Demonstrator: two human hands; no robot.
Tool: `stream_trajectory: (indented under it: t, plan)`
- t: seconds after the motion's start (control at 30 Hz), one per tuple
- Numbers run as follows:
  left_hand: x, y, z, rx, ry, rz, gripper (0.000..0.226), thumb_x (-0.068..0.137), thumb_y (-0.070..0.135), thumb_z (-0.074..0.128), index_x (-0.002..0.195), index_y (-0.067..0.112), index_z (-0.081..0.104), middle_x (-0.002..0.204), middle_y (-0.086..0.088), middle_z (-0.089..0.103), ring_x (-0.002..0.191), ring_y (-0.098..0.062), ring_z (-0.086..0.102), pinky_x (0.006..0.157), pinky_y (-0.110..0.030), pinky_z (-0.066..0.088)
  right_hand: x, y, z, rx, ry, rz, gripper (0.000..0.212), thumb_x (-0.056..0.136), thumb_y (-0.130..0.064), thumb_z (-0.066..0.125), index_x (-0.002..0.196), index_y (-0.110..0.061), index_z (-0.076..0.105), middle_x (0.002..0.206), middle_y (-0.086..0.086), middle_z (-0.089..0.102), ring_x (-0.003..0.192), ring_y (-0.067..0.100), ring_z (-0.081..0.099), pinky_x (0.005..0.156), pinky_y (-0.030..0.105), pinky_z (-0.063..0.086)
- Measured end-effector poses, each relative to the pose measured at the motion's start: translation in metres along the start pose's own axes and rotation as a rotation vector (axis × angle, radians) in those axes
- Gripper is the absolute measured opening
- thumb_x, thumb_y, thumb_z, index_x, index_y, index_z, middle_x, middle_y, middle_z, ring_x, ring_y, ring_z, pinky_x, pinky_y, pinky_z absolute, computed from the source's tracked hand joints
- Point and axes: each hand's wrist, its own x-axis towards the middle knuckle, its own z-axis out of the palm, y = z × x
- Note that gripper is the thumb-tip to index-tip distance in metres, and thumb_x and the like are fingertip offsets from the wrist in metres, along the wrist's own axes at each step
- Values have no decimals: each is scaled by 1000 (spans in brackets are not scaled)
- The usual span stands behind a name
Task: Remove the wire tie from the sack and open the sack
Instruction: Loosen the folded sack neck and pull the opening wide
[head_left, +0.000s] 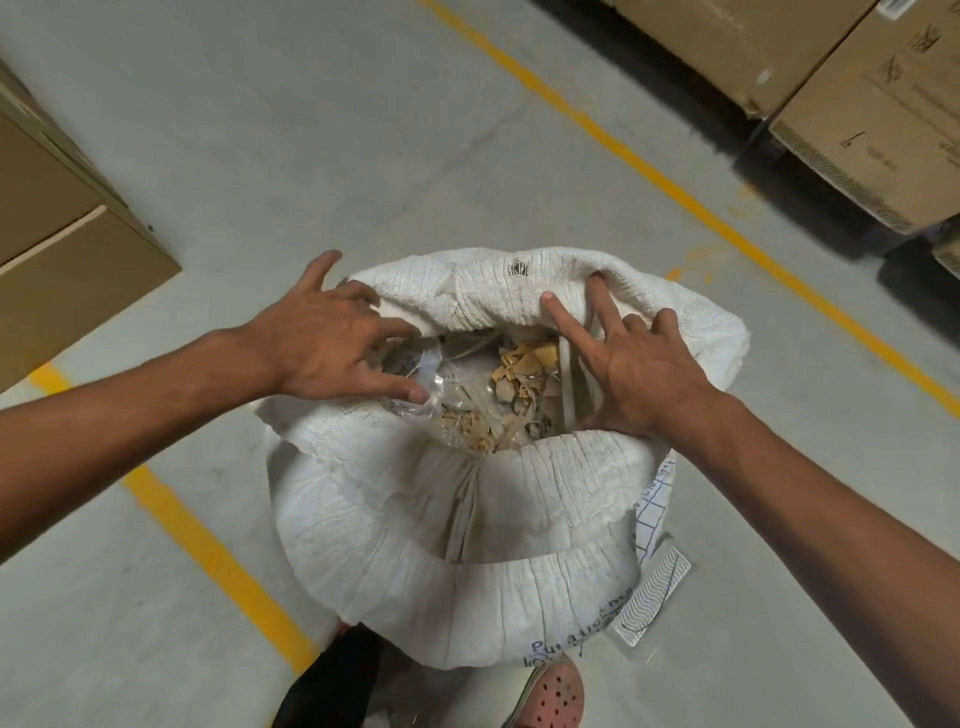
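A white woven sack (467, 545) stands on the concrete floor in front of me, its mouth wide and its rim rolled down. Inside lie tan scraps (522, 371) and clear plastic film. My left hand (332, 338) hovers over the left rim with fingers spread, the fingertips touching the plastic film. My right hand (644, 364) rests on the right inner rim, fingers splayed, two of them pressing against the far fold. No wire tie shows in the view.
Cardboard boxes stand at the left (67, 228) and at the upper right (857, 104). Yellow floor lines (691, 200) run diagonally past the sack. My feet (556, 696) are against the sack's near side. A white woven strip (652, 597) lies at its right.
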Motion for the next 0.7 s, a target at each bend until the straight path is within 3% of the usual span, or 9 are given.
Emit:
stream_trajectory:
  t: [0.1,0.17,0.23,0.3,0.37,0.5,0.6,0.63,0.7]
  plan:
    - [-6,0,10,-62,-49,127,102,74,104,2,149,53,47,146,11,64,161,-13,21,123,-61,-25,0,4,6,130,-29,26,137,70,-80,74,158,-43,-25,173,21,-6,132,40,55,106,54,34]
    - [-10,-1,17,-77,-85,199,101,74,104,3,140,51,58,145,19,62,163,-10,10,122,-60,-28,1,6,9,256,-44,34,114,83,-80,59,161,-45,-17,172,13,20,135,38,54,106,55,32]
    - [-13,-2,25,-92,-98,239,101,74,104,2,129,48,66,140,21,65,163,-8,8,124,-59,-24,1,7,9,383,-50,-8,82,96,-76,40,164,-45,7,145,3,62,128,33,56,100,49,30]
    - [-14,-4,31,-103,-75,251,102,76,101,-1,120,44,71,134,18,68,162,-6,14,127,-55,-21,-3,2,4,370,3,-161,65,100,-74,24,156,-44,36,115,-8,73,110,20,56,88,40,26]
    - [-15,-6,33,-106,-21,261,99,81,97,-3,112,42,74,128,15,71,158,-7,26,130,-51,-16,-9,-11,0,281,50,-344,66,98,-75,17,139,-40,55,106,-12,71,94,10,46,82,36,24]
    - [-5,-1,27,-184,132,342,80,98,82,10,118,35,71,127,2,72,146,-18,48,133,-48,5,-14,-36,15,253,-82,-473,78,93,-86,14,140,-36,53,103,-7,73,93,13,51,90,38,36]
    - [9,16,21,-450,-21,319,82,93,87,14,144,38,56,130,13,64,128,-11,56,118,-41,38,-19,-42,25,240,-188,-481,95,83,-95,7,141,-37,56,102,-1,75,99,20,62,101,40,38]
    - [12,19,20,-491,-93,266,90,88,92,9,152,42,46,133,17,61,126,-7,55,113,-37,40,-21,-42,26,261,-194,-477,97,81,-96,8,140,-36,58,106,-2,75,101,21,64,103,38,38]
    - [18,19,26,-460,-127,196,97,83,94,1,163,46,25,151,14,55,135,-6,49,118,-38,31,-29,-41,25,326,-209,-484,96,80,-97,16,138,-36,61,116,-5,75,105,19,67,102,36,43]
